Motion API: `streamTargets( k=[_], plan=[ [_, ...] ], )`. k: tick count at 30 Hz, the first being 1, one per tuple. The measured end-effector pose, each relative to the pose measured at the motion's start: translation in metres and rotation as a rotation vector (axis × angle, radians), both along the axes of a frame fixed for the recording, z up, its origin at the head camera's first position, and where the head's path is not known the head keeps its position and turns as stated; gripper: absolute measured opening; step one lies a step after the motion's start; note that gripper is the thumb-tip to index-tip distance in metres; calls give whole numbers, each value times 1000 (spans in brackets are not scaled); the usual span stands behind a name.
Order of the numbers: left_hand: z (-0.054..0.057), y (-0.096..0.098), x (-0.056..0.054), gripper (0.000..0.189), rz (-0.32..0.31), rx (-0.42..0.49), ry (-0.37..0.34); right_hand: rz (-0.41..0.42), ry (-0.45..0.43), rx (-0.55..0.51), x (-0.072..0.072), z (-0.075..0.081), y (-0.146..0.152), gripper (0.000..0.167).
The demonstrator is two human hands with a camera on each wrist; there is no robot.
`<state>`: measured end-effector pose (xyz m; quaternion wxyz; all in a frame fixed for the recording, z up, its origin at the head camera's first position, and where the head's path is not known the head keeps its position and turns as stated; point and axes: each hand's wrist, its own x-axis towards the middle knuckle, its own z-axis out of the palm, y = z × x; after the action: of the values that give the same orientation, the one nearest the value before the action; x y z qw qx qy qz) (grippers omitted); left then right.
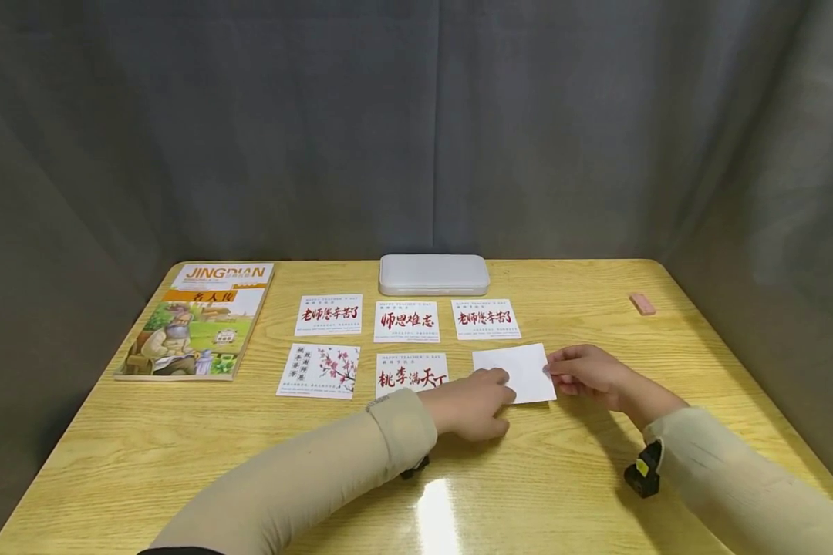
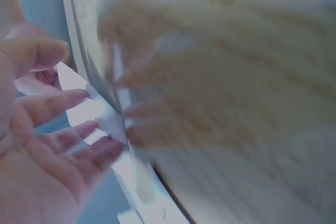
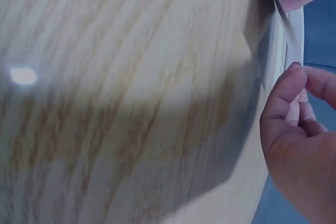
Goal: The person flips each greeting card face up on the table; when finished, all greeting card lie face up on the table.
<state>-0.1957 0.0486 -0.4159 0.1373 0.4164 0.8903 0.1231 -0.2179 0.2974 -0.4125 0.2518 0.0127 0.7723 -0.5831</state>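
A blank white card (image 1: 524,368) lies between both hands at the right end of the front row of cards. My right hand (image 1: 590,375) pinches its right edge between thumb and fingers, which the right wrist view also shows at the thin card edge (image 3: 295,45). At the card's left side, my left hand (image 1: 470,405) touches it with spread, fairly straight fingers (image 2: 79,98). Beneath the left wrist, a card with red lettering (image 1: 411,375) is partly covered. Left of that lies a card with a blossom branch (image 1: 319,371).
Three red-lettered cards form the back row: left (image 1: 331,315), middle (image 1: 406,322) and right (image 1: 486,319). Behind them stands a white case (image 1: 433,275). A book (image 1: 197,324) lies at the left, a small pink eraser-like block (image 1: 642,304) at the right. Grey curtains (image 1: 430,139) surround the table (image 1: 180,439).
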Motion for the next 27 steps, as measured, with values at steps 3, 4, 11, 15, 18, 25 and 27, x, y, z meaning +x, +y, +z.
streamTargets(
  k=[3,4,11,15,18,25,27],
  plan=[
    [-1,-7,-9,46,139,197,-44,14,29,-45,-1,2,4,17],
    [-1,-10,-12,48,211,279,-76,11,40,-67,-1,3,6,14],
    [6,-25,-27,49,551,609,-362,16,89,-185,-3,10,9,6],
    [7,-28,-29,31,589,641,-342,-2,100,-185,-2,12,6,7],
    [7,-29,-29,23,609,696,-331,-9,112,-157,-1,12,4,8],
    [6,-29,-28,21,585,851,-453,-57,72,-285,-2,12,5,19],
    [4,-29,-27,22,582,852,-461,-69,53,-310,-2,11,5,22]
  ],
)
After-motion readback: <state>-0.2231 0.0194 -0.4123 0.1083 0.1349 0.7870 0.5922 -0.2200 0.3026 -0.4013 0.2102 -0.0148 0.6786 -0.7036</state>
